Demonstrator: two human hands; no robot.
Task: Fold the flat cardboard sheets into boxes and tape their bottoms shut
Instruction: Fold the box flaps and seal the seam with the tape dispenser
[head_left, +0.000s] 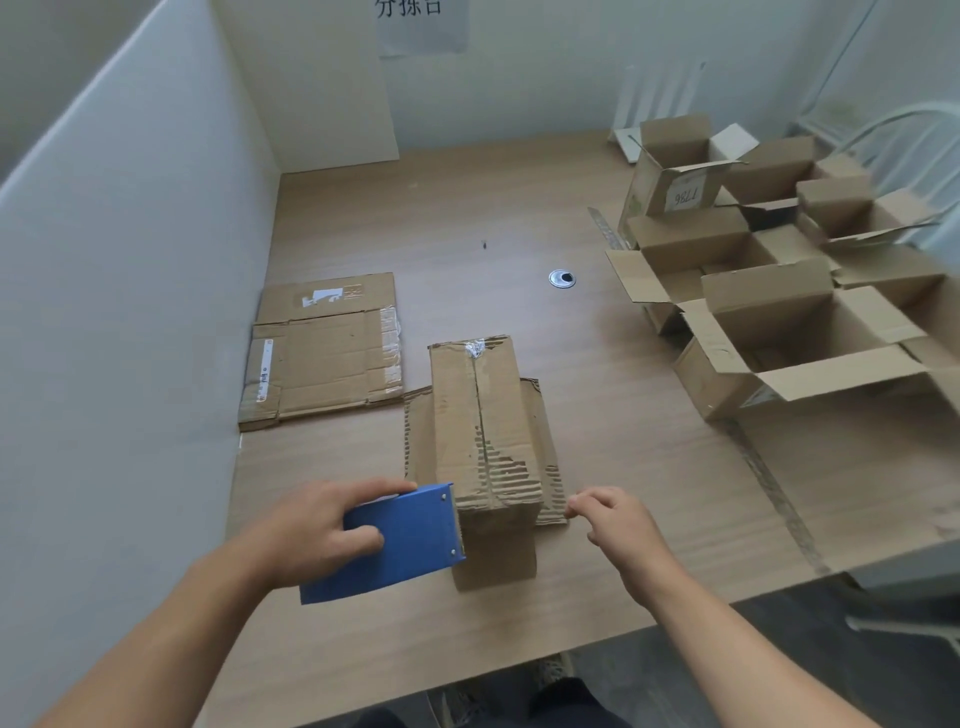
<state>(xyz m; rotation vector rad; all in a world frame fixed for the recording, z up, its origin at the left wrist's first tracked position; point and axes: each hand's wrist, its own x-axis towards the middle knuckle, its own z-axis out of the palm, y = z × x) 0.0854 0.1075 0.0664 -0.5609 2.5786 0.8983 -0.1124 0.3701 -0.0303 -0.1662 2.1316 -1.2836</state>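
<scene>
Wood-grain desk (467, 208), white partition (130, 260) on the left, paper sign (421, 21) on the back wall.

Box (467, 405) stands bottom-up at centre, near the front edge. Centre seam (482, 431) looks taped along its length, and the open-end flaps (545, 441) splay out on the desk around it.

Left hand (322, 525) is wrapped round a blue tape dispenser (400, 540), whose front edge sits against the box's near end. Right hand (623, 525) has its fingers loosely curled, tips at the near corner of the right flap. Can't tell whether it pinches anything.

Handling, my read:
- Light, empty, worn corrugate with the top ply torn near the seam. It'll slide under dispenser drag.
- The side walls are stiff; the bottom panels will give under a centre press.
- Brace a side wall or the far end, not a flap.
- Flaps are floppy at the creases and make poor grip points.

Flat sheets (322, 358) are stacked left, against the partition. Finished open boxes (779, 322) are clustered far right, with a cable grommet (562, 279) between the two groups.
</scene>
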